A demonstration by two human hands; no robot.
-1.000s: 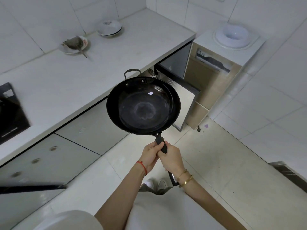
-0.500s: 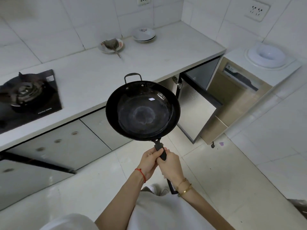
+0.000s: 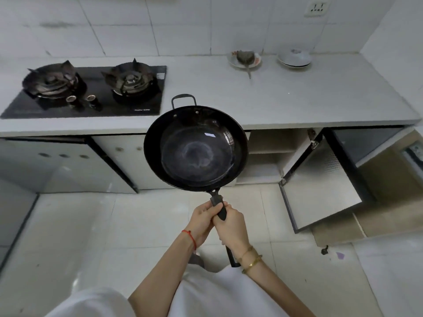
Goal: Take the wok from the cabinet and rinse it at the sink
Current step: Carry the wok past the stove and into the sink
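Note:
A black wok (image 3: 195, 148) with a small loop handle at its far rim hangs in the air in front of the counter, its empty bowl facing me. Both hands hold its long black handle. My left hand (image 3: 202, 219) wraps the handle from the left. My right hand (image 3: 232, 226) grips it from the right, just behind the left. The cabinet (image 3: 270, 154) under the counter stands open behind the wok, its door (image 3: 320, 186) swung out to the right. No sink is in view.
A white counter (image 3: 286, 99) runs across the view. A black two-burner gas stove (image 3: 87, 90) sits at its left. A plate with a dark scrap (image 3: 244, 59) and stacked white bowls (image 3: 294, 58) stand at the back right. Tiled floor (image 3: 114, 225) lies below.
My view has swung left, bringing the stove fully into sight and moving the open cabinet to the right. The wok stays held in both hands in front of me.

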